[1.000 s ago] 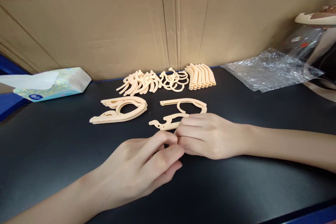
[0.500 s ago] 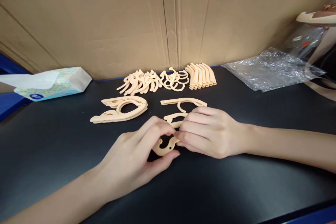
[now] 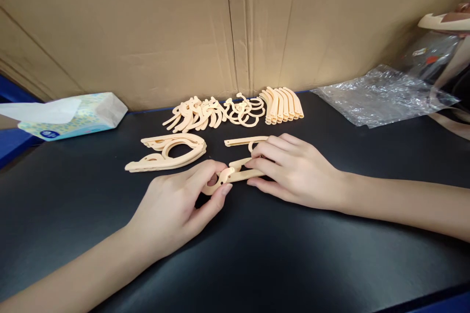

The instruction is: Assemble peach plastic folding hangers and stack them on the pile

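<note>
Work is looking partway along, judging by the layout. Left hand [image 3: 179, 203] is pinching a small curved beige plastic piece [image 3: 210, 190] between thumb and fingers, just above the matte black tabletop [image 3: 257, 264]. One end of that piece is overlapping the end of a slim beige plastic arm [image 3: 246, 175]. Right hand [image 3: 299, 171] is gripping the arm farther along, between thumb and curled fingers. Can't tell whether the overlap is locking or just resting.

Just behind, a flat beige plastic strip [image 3: 242, 142] is lying partly under the right fingers; what it is joining to is being hidden by the hand.

Done, apparently: folded beige plastic frames [image 3: 183, 161] are lying stacked left of the hands; exact count is not showing.

Left over: three loose groups are sitting along the back edge: a pile of curved beige arms [image 3: 191, 113], a tangle of round beige hooks [image 3: 243, 107], and a neat row of slim bent beige arms [image 3: 281, 105]. All are looking unassembled, so most of the stock is apparently waiting.
</note>
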The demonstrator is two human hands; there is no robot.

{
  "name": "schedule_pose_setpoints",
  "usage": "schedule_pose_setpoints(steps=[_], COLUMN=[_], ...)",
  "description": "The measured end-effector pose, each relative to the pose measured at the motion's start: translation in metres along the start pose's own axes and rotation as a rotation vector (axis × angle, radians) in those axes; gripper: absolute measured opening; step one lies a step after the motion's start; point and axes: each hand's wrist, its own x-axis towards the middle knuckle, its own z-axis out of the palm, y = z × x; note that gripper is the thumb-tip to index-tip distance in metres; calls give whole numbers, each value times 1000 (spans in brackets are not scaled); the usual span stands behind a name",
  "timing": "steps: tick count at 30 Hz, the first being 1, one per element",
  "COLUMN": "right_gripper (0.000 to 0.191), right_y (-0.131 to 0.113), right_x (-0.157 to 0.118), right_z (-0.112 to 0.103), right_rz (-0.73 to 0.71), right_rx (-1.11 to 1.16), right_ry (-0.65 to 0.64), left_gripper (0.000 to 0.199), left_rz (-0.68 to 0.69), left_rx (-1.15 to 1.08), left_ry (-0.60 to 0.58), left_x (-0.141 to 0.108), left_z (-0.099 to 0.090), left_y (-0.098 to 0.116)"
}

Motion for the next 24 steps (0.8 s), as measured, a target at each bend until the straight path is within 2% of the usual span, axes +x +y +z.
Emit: schedule_pose_setpoints(steps=[6,13,24], right_gripper=[20,22,26], right_y=[0,-1,-3], right_x=[1,2,1], right_z=[2,0,0], right_rz=[-3,-20,-24], right_rx=[11,35,18], right_ry=[-53,-47,-52], left_gripper=[22,23,22], left_rz=[-86,55,99], left_rx=[20,61,69], left_ry=[-122,-102,-104], left_x=[4,6,6], left_z=[-4,-1,0], left_y=[5,-2,-4])
